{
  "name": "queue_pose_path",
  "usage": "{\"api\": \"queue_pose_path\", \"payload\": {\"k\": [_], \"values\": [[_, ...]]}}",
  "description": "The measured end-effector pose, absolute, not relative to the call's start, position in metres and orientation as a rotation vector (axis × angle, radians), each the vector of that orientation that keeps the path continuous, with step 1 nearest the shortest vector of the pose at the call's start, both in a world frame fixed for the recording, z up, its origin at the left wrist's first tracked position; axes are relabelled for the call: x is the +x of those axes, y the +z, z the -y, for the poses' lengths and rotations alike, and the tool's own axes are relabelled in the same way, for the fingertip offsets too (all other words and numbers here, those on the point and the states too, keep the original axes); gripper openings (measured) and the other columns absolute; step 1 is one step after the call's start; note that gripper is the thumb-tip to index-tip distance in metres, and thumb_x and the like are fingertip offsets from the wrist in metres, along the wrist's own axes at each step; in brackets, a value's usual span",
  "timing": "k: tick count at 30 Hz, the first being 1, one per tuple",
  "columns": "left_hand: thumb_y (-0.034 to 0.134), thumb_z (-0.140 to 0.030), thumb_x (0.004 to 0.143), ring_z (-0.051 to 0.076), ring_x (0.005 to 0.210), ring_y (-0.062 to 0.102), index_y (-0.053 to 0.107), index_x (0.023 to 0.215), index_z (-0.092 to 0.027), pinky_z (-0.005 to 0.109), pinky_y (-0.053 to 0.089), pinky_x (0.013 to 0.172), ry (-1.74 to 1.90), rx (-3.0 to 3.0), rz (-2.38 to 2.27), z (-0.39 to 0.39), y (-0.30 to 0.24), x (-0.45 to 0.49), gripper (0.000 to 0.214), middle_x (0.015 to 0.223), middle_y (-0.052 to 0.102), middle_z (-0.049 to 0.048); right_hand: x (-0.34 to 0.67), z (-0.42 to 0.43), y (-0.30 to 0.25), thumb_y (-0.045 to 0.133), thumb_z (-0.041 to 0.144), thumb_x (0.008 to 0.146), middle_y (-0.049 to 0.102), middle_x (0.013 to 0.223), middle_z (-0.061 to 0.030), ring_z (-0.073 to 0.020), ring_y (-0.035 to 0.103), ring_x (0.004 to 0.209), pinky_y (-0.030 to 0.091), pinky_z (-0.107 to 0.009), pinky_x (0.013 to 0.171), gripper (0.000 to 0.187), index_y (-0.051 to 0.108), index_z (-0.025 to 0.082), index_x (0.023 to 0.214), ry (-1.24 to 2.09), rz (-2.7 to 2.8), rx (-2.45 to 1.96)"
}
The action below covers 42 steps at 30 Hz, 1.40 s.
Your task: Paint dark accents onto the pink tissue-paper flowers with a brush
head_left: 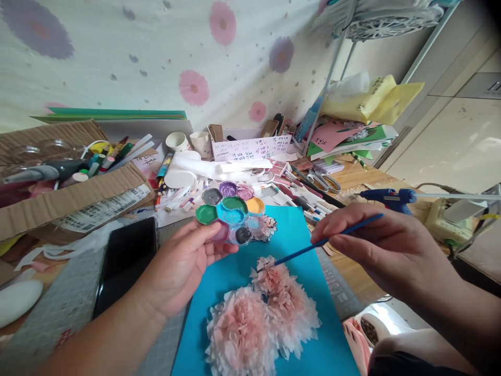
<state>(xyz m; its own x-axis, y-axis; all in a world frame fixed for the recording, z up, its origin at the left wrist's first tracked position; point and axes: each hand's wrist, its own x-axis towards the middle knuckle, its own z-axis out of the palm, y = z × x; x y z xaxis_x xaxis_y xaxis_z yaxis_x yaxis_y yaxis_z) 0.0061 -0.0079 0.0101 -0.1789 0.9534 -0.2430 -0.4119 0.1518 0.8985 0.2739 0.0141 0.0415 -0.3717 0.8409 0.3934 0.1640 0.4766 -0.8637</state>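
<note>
My left hand grips a flower-shaped paint palette by its near edge, thumb on top. Its wells hold green, blue, purple, yellow, black and other paints. Between the thumb and fingers of my right hand is a thin blue paintbrush, slanting down to the left. The brush tip is at the upper edge of pink and white tissue-paper flowers, where dark specks show on the petals. The flowers lie on a sheet of blue paper. Another crumpled paper piece is partly hidden behind the palette.
A black phone lies left on the cutting mat. Behind it stands a cardboard box full of supplies. Pens, scissors and paper cups crowd the back. A blue glue gun is at right near a power strip.
</note>
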Motion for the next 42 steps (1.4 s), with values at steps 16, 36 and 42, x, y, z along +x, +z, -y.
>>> {"api": "queue_pose_path", "payload": {"k": [16, 36, 42], "values": [[0.073, -0.018, 0.078, 0.02, 0.066, 0.072, 0.074, 0.079, -0.017, 0.033, 0.06, 0.068, 1.34, 0.662, -1.113, 0.0085, 0.0107, 0.0056, 0.001, 0.075, 0.076, 0.0031, 0.2714, -0.0114, 0.0404, 0.074, 0.027, 0.086, 0.079, 0.082, 0.004, -0.0115, 0.074, 0.08, 0.059, -0.016, 0.073, 0.004, 0.072, 0.03, 0.086, 0.833, 1.988, -0.846], [0.074, -0.02, 0.078, 0.019, 0.066, 0.071, 0.072, 0.075, -0.018, 0.033, 0.058, 0.069, 1.336, 0.666, -1.1, 0.0091, 0.0107, 0.0049, 0.004, 0.074, 0.075, 0.0012, 0.2734, -0.0061, 0.0389, 0.069, 0.015, 0.087, 0.078, 0.085, 0.0046, -0.0107, 0.074, 0.084, 0.06, -0.016, 0.078, 0.014, 0.069, 0.03, 0.089, 0.785, 2.036, -0.769], [0.074, -0.02, 0.078, 0.019, 0.066, 0.071, 0.072, 0.075, -0.018, 0.033, 0.058, 0.069, 1.329, 0.661, -1.103, 0.0094, 0.0104, 0.0059, 0.004, 0.074, 0.074, 0.0012, 0.2711, -0.0055, 0.0397, 0.069, 0.014, 0.087, 0.078, 0.084, 0.0053, -0.0097, 0.074, 0.084, 0.059, -0.015, 0.078, 0.016, 0.069, 0.029, 0.088, 0.77, 2.034, -0.753]]}}
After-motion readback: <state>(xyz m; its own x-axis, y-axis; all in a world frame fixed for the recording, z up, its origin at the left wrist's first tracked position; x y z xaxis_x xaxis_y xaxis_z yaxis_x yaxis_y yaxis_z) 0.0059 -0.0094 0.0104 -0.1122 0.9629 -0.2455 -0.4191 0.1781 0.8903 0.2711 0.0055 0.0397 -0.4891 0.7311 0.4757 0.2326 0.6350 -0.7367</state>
